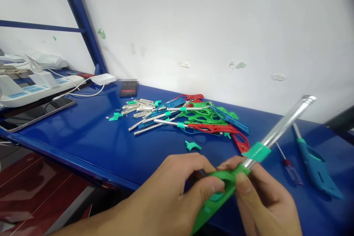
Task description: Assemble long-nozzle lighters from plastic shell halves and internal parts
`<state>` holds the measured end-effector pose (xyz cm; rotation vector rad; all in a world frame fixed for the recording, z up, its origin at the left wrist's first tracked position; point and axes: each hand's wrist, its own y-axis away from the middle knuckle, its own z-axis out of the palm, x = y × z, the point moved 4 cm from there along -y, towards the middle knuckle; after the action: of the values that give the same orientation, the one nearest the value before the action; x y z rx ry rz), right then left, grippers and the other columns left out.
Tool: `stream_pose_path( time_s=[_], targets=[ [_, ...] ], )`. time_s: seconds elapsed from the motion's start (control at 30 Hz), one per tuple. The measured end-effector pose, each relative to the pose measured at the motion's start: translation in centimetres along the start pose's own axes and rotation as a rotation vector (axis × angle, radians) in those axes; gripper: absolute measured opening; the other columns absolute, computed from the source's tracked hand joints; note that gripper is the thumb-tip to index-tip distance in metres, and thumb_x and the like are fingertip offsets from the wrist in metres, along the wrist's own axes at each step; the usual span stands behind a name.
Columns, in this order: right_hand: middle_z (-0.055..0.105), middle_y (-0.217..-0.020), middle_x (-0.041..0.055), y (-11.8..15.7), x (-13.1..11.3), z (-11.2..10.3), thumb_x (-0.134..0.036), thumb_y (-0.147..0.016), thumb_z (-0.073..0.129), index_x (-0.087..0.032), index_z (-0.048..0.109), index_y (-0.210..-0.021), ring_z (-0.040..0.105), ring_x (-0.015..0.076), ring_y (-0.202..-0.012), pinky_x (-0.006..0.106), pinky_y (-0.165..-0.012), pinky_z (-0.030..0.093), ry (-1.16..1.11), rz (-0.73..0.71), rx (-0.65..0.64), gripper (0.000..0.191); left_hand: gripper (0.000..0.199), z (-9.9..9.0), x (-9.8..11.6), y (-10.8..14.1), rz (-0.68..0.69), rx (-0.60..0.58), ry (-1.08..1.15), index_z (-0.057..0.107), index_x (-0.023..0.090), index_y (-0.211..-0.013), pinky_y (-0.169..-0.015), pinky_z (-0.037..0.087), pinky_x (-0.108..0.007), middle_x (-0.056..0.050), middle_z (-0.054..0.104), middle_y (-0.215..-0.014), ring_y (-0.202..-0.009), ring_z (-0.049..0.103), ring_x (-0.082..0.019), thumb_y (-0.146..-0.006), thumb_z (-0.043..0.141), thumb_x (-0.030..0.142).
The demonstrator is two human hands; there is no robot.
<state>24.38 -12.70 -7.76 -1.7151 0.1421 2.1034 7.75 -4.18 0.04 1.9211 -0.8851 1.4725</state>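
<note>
A green long-nosed gas lighter (212, 206) is held between both hands near the front of the table. Its silver barrel points up and to the right, with a teal collar (257, 152) partway along it. My left hand (177, 191) wraps the lighter's body, the thumb at the trigger loop. Where the barrel meets the body, my right hand (265, 199) pinches it, thumb in front and fingers behind. Part of the handle is hidden by my left hand. A loose teal trigger (193, 146) lies on the table just beyond my hands.
Red, blue and green lighter parts (204, 114) are heaped at the back, beside several clear fuel tanks (143, 107). At right lie a screwdriver (291, 171) and a blue lighter (318, 169). A phone (38, 112) and a white power strip (35, 92) are at left.
</note>
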Motion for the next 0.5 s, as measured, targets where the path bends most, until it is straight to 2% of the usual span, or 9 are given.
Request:
stream_pose_path(
  time_s=[0.1, 0.2, 0.3, 0.37, 0.43, 0.5],
  targets=[
    [0.079, -0.115, 0.0031, -1.1, 1.2, 0.4, -0.047, -0.1, 0.065, -0.036, 0.074, -0.126, 0.077, 0.0191, -0.104, 0.025, -0.09, 0.062, -0.121, 0.01, -0.103, 0.03, 0.038, -0.2, -0.9, -0.7, -0.074, -0.03, 0.224, 0.074, 0.017, -0.09, -0.076, 0.045, -0.026, -0.002, 0.067, -0.085, -0.083, 0.059, -0.018, -0.093, 0.071, 0.055],
    [0.08, -0.118, 0.0067, -1.8, 1.9, 1.0, -0.061, -0.096, 0.062, -0.036, 0.076, -0.121, 0.078, 0.0269, -0.103, 0.037, -0.085, 0.066, -0.171, 0.003, -0.212, 0.038, 0.039, -0.4, -1.5, -1.4, -0.034, -0.019, 0.455, 0.074, 0.015, -0.093, -0.083, 0.047, -0.027, -0.003, 0.069, -0.091, -0.089, 0.062, -0.018, -0.088, 0.08, 0.053],
    [0.078, -0.119, 0.0059, -1.5, 1.6, 2.0, -0.045, -0.098, 0.066, -0.035, 0.073, -0.124, 0.076, 0.0253, -0.107, 0.036, -0.09, 0.064, -0.13, 0.063, -0.215, 0.029, 0.038, -0.4, -1.9, -1.8, -0.012, 0.018, 0.605, 0.073, 0.014, -0.091, -0.077, 0.048, -0.025, -0.003, 0.067, -0.091, -0.086, 0.061, -0.015, -0.083, 0.086, 0.049],
    [0.077, -0.113, 0.0049, -0.9, 1.0, 2.6, -0.044, -0.095, 0.072, -0.034, 0.071, -0.125, 0.075, 0.0216, -0.097, 0.032, -0.089, 0.062, -0.087, 0.17, -0.145, 0.031, 0.037, -0.4, -1.9, -1.8, 0.011, 0.032, 0.638, 0.073, 0.014, -0.09, -0.073, 0.048, -0.025, -0.003, 0.066, -0.088, -0.081, 0.06, -0.014, -0.081, 0.089, 0.046],
    [0.075, -0.097, 0.003, -0.4, 0.3, 3.3, -0.053, -0.094, 0.072, -0.033, 0.067, -0.125, 0.071, 0.0167, -0.075, 0.027, -0.071, 0.06, -0.116, 0.264, -0.136, 0.037, 0.036, -0.5, -2.0, -1.8, 0.044, 0.044, 0.6, 0.075, 0.014, -0.09, -0.072, 0.046, -0.026, -0.003, 0.067, -0.085, -0.078, 0.059, -0.015, -0.079, 0.09, 0.045],
    [0.071, -0.084, 0.0004, 0.0, -0.2, 4.1, -0.061, -0.091, 0.072, -0.034, 0.064, -0.125, 0.064, 0.0118, -0.059, 0.022, -0.054, 0.051, -0.192, 0.379, -0.197, 0.044, 0.036, -0.8, -2.1, -1.9, 0.071, 0.092, 0.527, 0.079, 0.015, -0.092, -0.073, 0.045, -0.027, -0.003, 0.068, -0.083, -0.078, 0.059, -0.016, -0.078, 0.091, 0.046]
  ],
)
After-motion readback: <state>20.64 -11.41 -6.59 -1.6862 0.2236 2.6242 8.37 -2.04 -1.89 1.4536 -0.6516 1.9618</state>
